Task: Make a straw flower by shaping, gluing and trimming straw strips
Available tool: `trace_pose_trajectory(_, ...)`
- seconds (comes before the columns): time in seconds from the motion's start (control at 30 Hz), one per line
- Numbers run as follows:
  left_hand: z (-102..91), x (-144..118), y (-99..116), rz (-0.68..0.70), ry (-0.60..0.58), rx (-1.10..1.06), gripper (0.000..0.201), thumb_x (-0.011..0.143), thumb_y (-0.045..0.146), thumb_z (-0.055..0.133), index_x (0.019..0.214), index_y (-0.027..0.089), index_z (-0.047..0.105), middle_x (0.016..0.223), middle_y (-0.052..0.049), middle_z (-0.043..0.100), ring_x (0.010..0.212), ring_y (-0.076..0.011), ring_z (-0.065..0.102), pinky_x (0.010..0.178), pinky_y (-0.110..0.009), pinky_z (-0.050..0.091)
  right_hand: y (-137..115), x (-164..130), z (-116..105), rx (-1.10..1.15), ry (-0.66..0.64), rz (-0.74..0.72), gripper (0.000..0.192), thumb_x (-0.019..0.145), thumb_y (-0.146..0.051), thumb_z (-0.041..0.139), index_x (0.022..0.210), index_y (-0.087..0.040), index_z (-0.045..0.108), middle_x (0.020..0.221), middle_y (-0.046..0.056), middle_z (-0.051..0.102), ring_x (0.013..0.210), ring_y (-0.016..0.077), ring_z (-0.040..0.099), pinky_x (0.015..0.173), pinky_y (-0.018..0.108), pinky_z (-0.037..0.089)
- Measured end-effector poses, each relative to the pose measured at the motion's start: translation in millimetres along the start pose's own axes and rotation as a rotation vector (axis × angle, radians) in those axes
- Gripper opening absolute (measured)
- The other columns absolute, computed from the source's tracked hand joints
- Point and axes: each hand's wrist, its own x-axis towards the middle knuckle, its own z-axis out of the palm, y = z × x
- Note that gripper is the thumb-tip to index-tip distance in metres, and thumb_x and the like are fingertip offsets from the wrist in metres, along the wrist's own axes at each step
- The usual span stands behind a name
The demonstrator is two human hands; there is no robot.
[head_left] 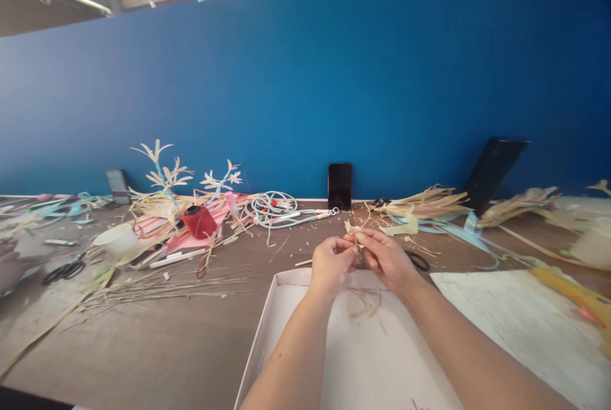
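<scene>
Pale straw piece (352,228) sits just right of centre, below mid-height in the frame, pinched between both hands' fingertips. Left hand (331,262) closed on it from the left, right hand (384,258) from the right; neither is clearly nearer. Fingers cover most of it; the visible bit pokes out on the far side, away from the wrists. Long axis: can't tell, too small. White tray (280,314) lower centre, under both forearms

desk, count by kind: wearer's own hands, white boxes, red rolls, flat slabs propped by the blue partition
Left hand and right hand: 2
White box: 1
Red roll: 1
Grey slab, middle black slab, right black slab: 3
Total: 7
</scene>
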Motion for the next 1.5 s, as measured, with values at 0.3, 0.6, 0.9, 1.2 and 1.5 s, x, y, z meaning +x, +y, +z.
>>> trace_pose_trajectory(0.3,0.0,-2,4,-0.094,-0.013,-0.135,0.014,0.065,0.016,0.065,0.077,0.014,0.058,0.064,-0.001,0.06,0.058,-0.0093,0.057,0.053,-0.019,0.044,-1,0,0,0.01,0.001,0.037,0.025,0.07,-0.039,0.069,0.088,-0.021,0.066,0.094,0.004,0.068,0.04,0.0036,0.037,0.039,0.021,0.027)
trace_pose_trajectory(0.6,-0.6,-1,4,-0.038,-0.006,-0.122,0.014,0.066,0.015,0.065,0.079,0.012,0.063,0.063,-0.001,0.061,0.054,-0.007,0.052,0.05,-0.018,0.04,-5,-1,1,0.078,0.012,0.066,0.025,0.071,-0.037,0.069,0.088,-0.018,0.067,0.079,0.003,0.064,0.048,0.005,0.042,0.037,0.017,0.026)
trace_pose_trajectory(0.9,-2.5,9,-12,0.131,0.042,0.085,0.013,0.068,0.016,0.062,0.081,0.014,0.066,0.068,-0.003,0.065,0.06,-0.0107,0.057,0.058,-0.021,0.043,-3,1,0,0.079,0.018,0.098,0.025,0.068,-0.04,0.071,0.079,-0.018,0.067,0.071,0.001,0.06,0.05,0.006,0.045,0.04,0.018,0.029)
trace_pose_trajectory(1.2,-4.1,6,-12,0.21,0.082,0.272,0.011,0.071,0.018,0.059,0.08,0.017,0.066,0.073,-0.003,0.067,0.068,-0.0131,0.059,0.067,-0.024,0.045,1,4,-2,0.044,0.029,0.075,0.026,0.064,-0.039,0.074,0.071,-0.017,0.064,0.058,-0.002,0.054,0.049,0.0068,0.043,0.041,0.019,0.028)
trace_pose_trajectory(1.5,-4.5,4,-10,0.252,0.072,0.253,0.011,0.072,0.018,0.059,0.081,0.017,0.065,0.076,-0.003,0.067,0.069,-0.0127,0.059,0.066,-0.023,0.045,1,5,-2,0.064,0.047,0.072,0.022,0.065,-0.037,0.073,0.069,-0.017,0.063,0.06,-0.002,0.055,0.05,0.0072,0.042,0.041,0.02,0.027)
